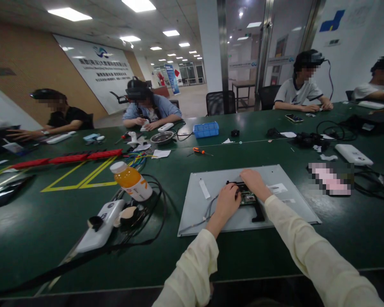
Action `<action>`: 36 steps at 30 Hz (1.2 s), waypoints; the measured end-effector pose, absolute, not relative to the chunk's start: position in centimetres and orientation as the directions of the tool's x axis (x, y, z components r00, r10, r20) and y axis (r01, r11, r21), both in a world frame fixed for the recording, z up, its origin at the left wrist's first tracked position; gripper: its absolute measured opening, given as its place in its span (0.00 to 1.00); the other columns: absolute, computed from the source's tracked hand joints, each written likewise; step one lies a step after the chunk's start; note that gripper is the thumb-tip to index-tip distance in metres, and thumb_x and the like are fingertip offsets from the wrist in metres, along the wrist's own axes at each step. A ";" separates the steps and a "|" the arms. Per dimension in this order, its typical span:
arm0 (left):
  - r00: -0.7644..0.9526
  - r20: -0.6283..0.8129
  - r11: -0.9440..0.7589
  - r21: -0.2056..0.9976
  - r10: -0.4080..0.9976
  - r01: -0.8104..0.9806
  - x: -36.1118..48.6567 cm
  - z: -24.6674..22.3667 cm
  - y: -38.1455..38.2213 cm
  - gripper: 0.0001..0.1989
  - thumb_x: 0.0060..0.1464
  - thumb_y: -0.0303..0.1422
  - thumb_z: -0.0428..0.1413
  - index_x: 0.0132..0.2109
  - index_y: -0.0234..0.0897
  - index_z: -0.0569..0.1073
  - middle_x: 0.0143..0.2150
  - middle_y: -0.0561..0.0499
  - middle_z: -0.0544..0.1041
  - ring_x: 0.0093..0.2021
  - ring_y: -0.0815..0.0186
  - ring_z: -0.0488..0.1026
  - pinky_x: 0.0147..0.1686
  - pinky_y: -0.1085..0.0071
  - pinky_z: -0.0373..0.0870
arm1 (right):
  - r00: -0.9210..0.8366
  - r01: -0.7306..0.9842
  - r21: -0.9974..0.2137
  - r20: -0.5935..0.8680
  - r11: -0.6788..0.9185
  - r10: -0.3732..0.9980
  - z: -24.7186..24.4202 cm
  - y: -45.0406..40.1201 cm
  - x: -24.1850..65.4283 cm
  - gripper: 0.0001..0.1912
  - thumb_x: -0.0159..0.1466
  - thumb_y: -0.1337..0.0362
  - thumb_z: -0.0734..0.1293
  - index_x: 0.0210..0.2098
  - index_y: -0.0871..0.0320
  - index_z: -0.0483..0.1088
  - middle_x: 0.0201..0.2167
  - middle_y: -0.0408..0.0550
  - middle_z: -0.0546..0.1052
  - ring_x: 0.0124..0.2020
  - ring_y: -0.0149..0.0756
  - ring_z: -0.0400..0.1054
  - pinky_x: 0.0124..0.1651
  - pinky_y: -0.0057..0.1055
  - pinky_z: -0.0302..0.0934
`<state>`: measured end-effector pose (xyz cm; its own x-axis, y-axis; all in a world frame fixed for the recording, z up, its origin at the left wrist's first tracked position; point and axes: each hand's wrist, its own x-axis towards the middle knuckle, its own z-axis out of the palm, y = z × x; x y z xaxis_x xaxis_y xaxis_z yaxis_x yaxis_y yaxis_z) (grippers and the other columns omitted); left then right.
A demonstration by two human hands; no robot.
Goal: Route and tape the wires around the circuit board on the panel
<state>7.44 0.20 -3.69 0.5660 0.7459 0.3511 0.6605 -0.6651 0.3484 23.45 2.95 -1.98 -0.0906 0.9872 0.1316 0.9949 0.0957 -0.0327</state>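
Note:
A flat grey metal panel, like the back of a display, lies on the green table in front of me. At its middle sits a green circuit board with a black bracket around it. My left hand has its fingers curled over the board's left side. Bent at the board's upper edge, the fingers of my right hand close on it, their tips partly hidden. A thin grey cable runs from beside my left hand across the panel. White labels are stuck on the panel's right half.
Left of the panel stand an orange drink bottle, a white power bank and tangled black cables. An orange screwdriver and a blue basket lie beyond. A pink phone is to the right. Several people sit across the table.

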 end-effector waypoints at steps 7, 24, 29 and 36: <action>0.561 0.341 -0.656 0.364 0.754 0.661 7.4 -3.5 0.2 0.09 0.57 0.28 0.49 0.45 0.36 0.69 0.49 0.46 0.71 0.48 0.62 0.68 0.51 0.62 0.65 | -0.023 0.957 -0.261 0.359 0.124 0.933 -3.3 1.0 25.4 0.15 0.67 0.64 0.55 0.46 0.57 0.71 0.46 0.51 0.75 0.47 0.37 0.68 0.48 0.29 0.59; 0.545 0.337 -0.640 0.359 0.767 0.679 7.4 -3.5 0.4 0.10 0.57 0.28 0.48 0.46 0.38 0.68 0.51 0.47 0.69 0.51 0.62 0.67 0.53 0.61 0.63 | -0.120 0.904 -0.342 0.370 0.256 0.921 -5.5 1.3 25.2 0.11 0.63 0.69 0.60 0.40 0.57 0.74 0.41 0.50 0.77 0.46 0.38 0.68 0.53 0.35 0.57; 0.550 0.326 -0.638 0.351 0.769 0.685 7.4 -3.4 0.5 0.11 0.57 0.28 0.48 0.47 0.37 0.68 0.51 0.47 0.69 0.51 0.62 0.67 0.52 0.61 0.63 | -0.139 0.895 -0.350 0.370 0.276 0.919 -4.9 1.4 25.3 0.11 0.63 0.70 0.61 0.40 0.57 0.74 0.41 0.50 0.77 0.46 0.37 0.68 0.53 0.36 0.56; 0.553 0.319 -0.638 0.353 0.770 0.684 7.6 -3.3 0.4 0.10 0.58 0.29 0.48 0.47 0.38 0.68 0.51 0.48 0.70 0.52 0.62 0.66 0.53 0.61 0.63 | -0.125 0.866 -0.422 0.333 0.266 0.935 -4.8 1.3 25.2 0.12 0.62 0.70 0.61 0.39 0.57 0.75 0.41 0.50 0.78 0.45 0.37 0.69 0.52 0.35 0.59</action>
